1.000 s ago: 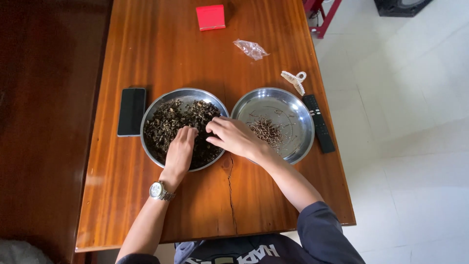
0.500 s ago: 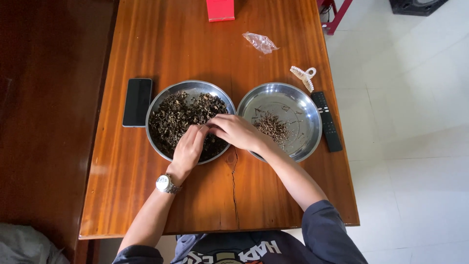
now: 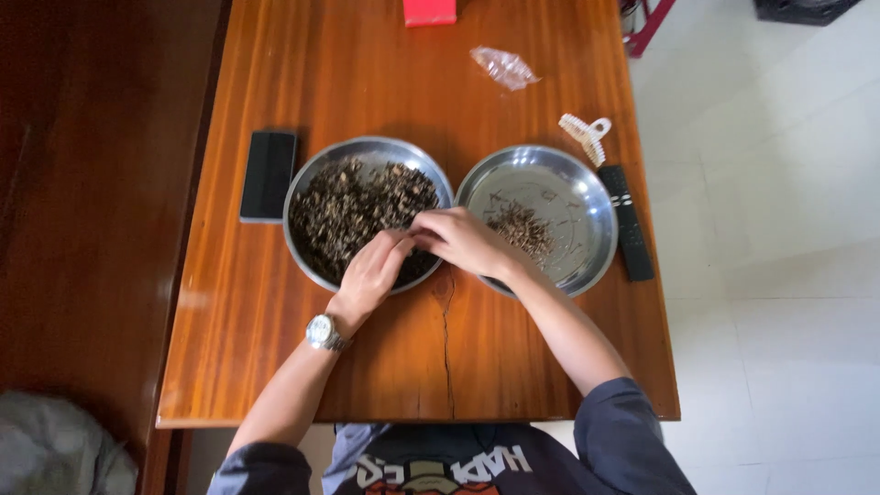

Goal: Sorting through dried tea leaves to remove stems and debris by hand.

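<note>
Wooden desk (image 3: 229, 348) with two steel bowls

Left bowl (image 3: 316, 170), right bowl (image 3: 587, 183), black phone (image 3: 269, 175), remote (image 3: 627, 222), hair clip (image 3: 587, 134), plastic wrapper (image 3: 503, 67), red box (image 3: 429, 11).

we see a polished wooden counter (image 3: 229, 348), glossy and red-brown, split by a rough crack. the left bowl (image 3: 307, 179) and the right bowl (image 3: 587, 188) are shiny brushed metal. the dark bits (image 3: 344, 211) in the left bowl look dry and coarse. a metal wristwatch (image 3: 323, 332) gleams, the phone (image 3: 269, 174) is matt black, and the wrapper (image 3: 504, 67) is crinkly clear plastic.
</note>
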